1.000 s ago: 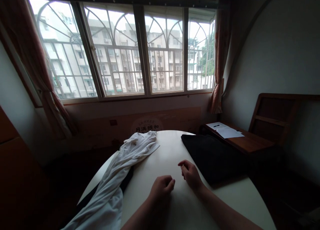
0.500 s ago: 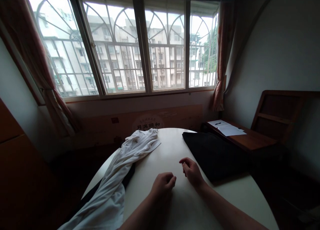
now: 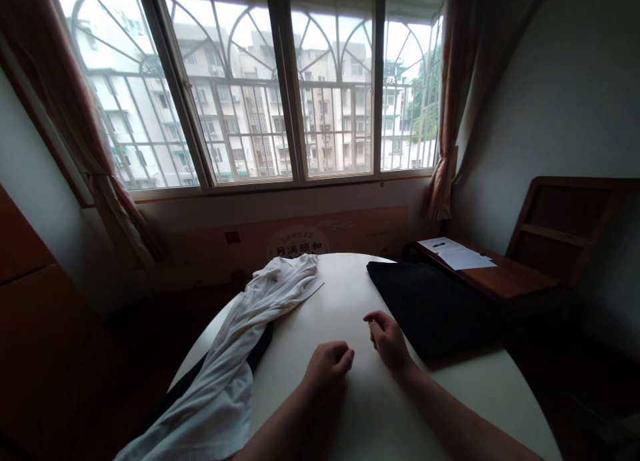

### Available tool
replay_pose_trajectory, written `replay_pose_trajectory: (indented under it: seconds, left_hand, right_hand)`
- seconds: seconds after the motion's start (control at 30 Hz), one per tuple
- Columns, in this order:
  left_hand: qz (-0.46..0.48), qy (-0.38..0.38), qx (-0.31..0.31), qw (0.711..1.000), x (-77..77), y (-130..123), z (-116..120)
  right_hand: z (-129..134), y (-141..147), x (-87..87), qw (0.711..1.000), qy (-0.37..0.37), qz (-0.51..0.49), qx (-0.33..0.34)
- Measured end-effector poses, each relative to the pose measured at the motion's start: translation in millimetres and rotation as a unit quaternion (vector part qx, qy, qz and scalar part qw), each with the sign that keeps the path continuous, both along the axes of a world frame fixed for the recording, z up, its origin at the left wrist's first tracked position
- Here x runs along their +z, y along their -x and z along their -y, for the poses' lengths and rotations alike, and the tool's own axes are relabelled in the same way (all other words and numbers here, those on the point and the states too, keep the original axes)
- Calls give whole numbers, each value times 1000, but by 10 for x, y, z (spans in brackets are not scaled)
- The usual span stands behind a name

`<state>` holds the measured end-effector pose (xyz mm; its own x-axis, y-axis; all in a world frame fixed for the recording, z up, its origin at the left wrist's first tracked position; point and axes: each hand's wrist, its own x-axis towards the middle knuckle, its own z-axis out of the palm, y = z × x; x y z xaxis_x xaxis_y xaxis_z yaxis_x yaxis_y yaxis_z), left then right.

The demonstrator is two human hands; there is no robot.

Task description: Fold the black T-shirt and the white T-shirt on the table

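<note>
My left hand (image 3: 329,365) rests on the white table (image 3: 345,291) as a loose fist, with nothing visible in it. To its right, my right hand (image 3: 389,341) lies half curled, its index finger reaching out apart from the others, and it is empty. Left of my left hand lies a crumpled white cloth garment (image 3: 235,354), stretched from the far edge of the table to the near left. Dark fabric (image 3: 263,347) shows from under it. Just beyond my right hand is a folded black cloth (image 3: 440,311); a small gap separates them.
A low wooden table (image 3: 525,281) at the right bears white papers (image 3: 460,254) and a dark pen (image 3: 439,244). Behind it stands a wooden chair back (image 3: 560,221). A printed board (image 3: 360,231) leans below the barred window (image 3: 335,114). An orange-brown cabinet (image 3: 30,314) stands at the left.
The view has shifted slightly, so everything sits a little differently in the picture. Both hands keep the same pose on the table, and the cloths have not moved.
</note>
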<state>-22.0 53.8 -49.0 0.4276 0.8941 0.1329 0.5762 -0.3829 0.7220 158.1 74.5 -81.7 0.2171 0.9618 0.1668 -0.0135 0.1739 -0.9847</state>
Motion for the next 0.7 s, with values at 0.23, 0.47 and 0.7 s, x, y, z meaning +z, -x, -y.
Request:
replay_pose_trajectory:
  seconds: [0.23,0.47,0.7]
  left_hand:
    - [-48,-63,69,994,233,24,-26]
    - [-354,-146,240,892,667,557,-492]
    - [-367,-137,284,875,761,933,-662]
  right_hand:
    - [26,2,35,1000,-6,21,6]
    - [45,14,61,1000,-14,19,9]
    - [54,47,71,998,-22,44,35]
